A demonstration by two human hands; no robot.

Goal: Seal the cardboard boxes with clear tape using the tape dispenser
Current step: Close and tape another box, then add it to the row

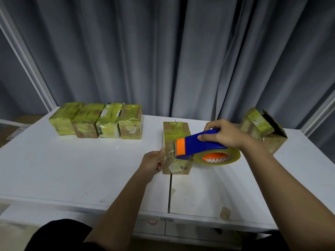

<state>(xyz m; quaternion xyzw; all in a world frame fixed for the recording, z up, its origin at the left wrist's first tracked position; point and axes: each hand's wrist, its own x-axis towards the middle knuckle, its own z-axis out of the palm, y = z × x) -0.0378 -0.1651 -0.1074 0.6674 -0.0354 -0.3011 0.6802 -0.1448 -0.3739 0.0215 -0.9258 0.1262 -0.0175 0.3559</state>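
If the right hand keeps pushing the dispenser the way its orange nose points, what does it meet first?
Probably the left hand, which grips the left edge of the centre box. The right hand aims the tape dispenser leftward across that box; depth is uncertain.

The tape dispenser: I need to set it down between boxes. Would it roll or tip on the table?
The tape dispenser, gripped by the right hand, carries a round tape roll, so laid on the roll's edge it might roll. Resting the roll flat probably keeps it still. The long blue handle looks rigid and may overbalance it if stood upright.
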